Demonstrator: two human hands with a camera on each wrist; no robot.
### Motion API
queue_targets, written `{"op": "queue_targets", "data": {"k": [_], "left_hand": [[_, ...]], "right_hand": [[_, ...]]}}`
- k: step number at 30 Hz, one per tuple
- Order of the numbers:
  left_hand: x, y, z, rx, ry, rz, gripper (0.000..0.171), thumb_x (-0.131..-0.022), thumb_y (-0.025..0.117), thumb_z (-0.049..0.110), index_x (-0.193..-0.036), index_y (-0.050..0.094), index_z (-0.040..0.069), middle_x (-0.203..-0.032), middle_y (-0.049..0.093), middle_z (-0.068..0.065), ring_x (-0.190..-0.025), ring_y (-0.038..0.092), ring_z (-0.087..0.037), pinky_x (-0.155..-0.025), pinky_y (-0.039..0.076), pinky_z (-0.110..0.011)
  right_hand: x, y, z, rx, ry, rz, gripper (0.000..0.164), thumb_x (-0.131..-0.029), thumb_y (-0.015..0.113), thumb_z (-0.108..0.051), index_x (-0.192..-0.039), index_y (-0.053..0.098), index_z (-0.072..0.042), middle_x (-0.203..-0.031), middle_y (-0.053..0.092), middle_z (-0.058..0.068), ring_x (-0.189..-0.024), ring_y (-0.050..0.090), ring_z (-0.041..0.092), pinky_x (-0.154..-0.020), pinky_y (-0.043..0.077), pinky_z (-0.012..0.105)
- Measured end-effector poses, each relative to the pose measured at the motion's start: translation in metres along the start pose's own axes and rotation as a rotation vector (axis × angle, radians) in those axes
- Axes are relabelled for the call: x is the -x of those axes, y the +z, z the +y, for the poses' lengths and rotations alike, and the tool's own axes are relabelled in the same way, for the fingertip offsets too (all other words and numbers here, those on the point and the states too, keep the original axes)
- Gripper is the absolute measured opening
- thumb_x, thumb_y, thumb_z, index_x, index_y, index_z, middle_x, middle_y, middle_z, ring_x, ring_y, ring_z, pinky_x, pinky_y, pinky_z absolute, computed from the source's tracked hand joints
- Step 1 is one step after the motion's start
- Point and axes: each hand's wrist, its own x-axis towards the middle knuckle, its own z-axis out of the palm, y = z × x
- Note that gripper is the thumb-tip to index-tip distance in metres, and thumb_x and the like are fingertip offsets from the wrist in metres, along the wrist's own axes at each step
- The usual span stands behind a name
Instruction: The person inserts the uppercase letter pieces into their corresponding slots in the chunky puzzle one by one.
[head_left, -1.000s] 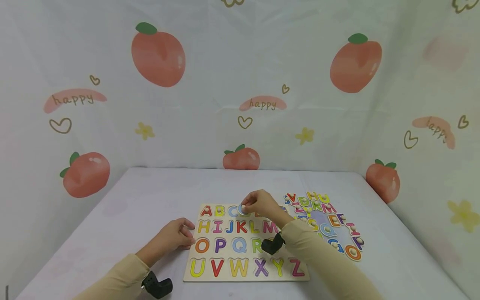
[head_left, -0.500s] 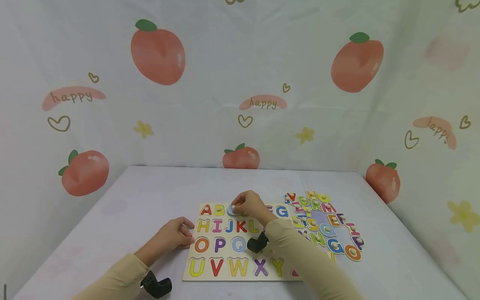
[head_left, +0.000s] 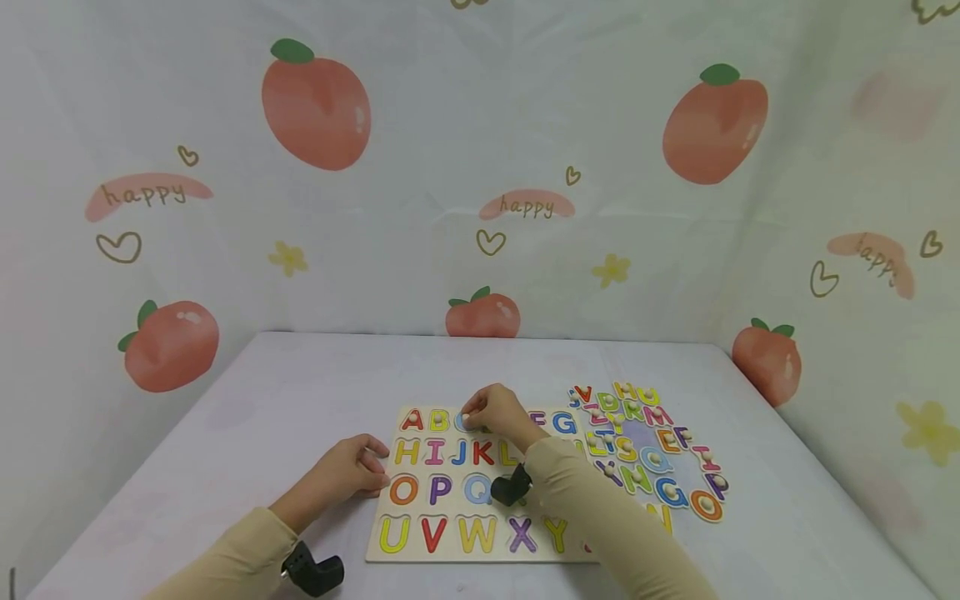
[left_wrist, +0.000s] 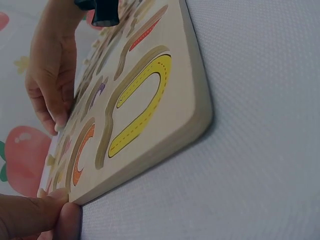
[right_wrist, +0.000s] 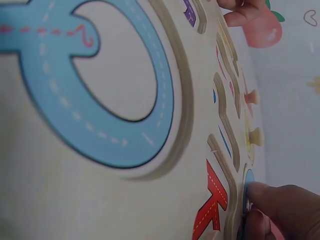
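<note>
The wooden alphabet puzzle board [head_left: 459, 508] lies flat, its letter recesses in rows. My right hand [head_left: 498, 410] pinches a blue letter C piece [right_wrist: 248, 178] over the C recess in the top row, its fingers covering most of it. Beside it, the red A piece [head_left: 412, 421] and the yellow B piece [head_left: 438, 421] sit in their recesses, knobs up. At the board's left edge my left hand [head_left: 347, 468] holds on, with the thumb [left_wrist: 56, 197] on top and a finger against the side.
Right of the board, several knobbed letter pieces lie in a loose group, among them a blue G [head_left: 670, 492] and an orange O [head_left: 705, 505]. A white cloth [head_left: 300, 375] covers the table, and a fruit-printed curtain [head_left: 420, 167] hangs behind it.
My right hand has moved left along the top row with the blue C piece, from beside the C recess to over it, and has lowered slightly. My left hand stays put.
</note>
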Motion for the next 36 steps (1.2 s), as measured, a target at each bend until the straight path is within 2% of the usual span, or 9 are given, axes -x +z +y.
{"op": "queue_targets", "data": {"k": [14, 23, 29, 36], "left_hand": [[0.001, 0.000, 0.001, 0.002, 0.003, 0.005, 0.039, -0.077, 0.078, 0.003, -0.110, 0.058, -0.002, -0.078, 0.060, -0.007, -0.064, 0.058, -0.015, -0.060, 0.054, -0.027], [0.000, 0.001, -0.001, -0.004, -0.002, 0.007, 0.040, -0.076, 0.079, 0.003, -0.110, 0.058, -0.002, -0.079, 0.060, -0.007, -0.064, 0.058, -0.015, -0.061, 0.054, -0.027], [0.000, 0.001, 0.000, 0.000, 0.003, 0.004, 0.040, -0.076, 0.078, 0.003, -0.110, 0.058, -0.002, -0.079, 0.060, -0.007, -0.065, 0.058, -0.015, -0.061, 0.054, -0.027], [0.002, 0.001, 0.001, -0.017, -0.004, 0.013, 0.039, -0.077, 0.078, 0.004, -0.110, 0.058, -0.002, -0.078, 0.060, -0.007, -0.064, 0.058, -0.014, -0.060, 0.053, -0.026]], "right_hand": [[0.000, 0.001, -0.002, 0.010, 0.006, -0.015, 0.008, -0.081, 0.077, -0.010, -0.087, 0.071, -0.008, -0.081, 0.064, 0.003, -0.072, 0.058, 0.015, -0.065, 0.049, 0.023], [0.004, -0.004, -0.003, 0.046, -0.012, -0.020, 0.014, -0.081, 0.077, -0.013, -0.093, 0.070, -0.009, -0.084, 0.063, 0.003, -0.076, 0.056, 0.015, -0.068, 0.048, 0.024], [0.012, -0.022, -0.001, 0.051, -0.019, -0.008, 0.020, -0.083, 0.077, -0.018, -0.101, 0.070, -0.012, -0.093, 0.063, 0.003, -0.084, 0.057, 0.018, -0.070, 0.050, 0.030], [0.027, -0.059, 0.005, -0.008, -0.095, 0.029, 0.023, -0.085, 0.073, -0.014, -0.107, 0.070, -0.007, -0.096, 0.065, 0.004, -0.089, 0.060, 0.017, -0.081, 0.052, 0.035]]}}
